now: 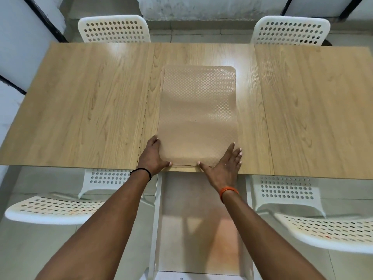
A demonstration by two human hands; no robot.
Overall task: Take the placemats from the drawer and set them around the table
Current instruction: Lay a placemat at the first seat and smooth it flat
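A stack of tan, dot-embossed placemats [198, 110] lies lengthwise on the middle of the wooden table [84, 102], its near end at the table's front edge. My left hand [153, 155] holds the stack's near left corner, thumb along the near edge and fingers at the left side. My right hand [226, 161] lies flat with straight fingers on the near right corner. Below the table edge, the white drawer [159, 219] stands pulled out between my forearms; its bottom looks bare.
Two white perforated chairs [114, 29] [290, 30] stand at the far side of the table. Two more chairs [60, 205] [314, 227] flank the drawer on the near side. Walls close in at left and behind.
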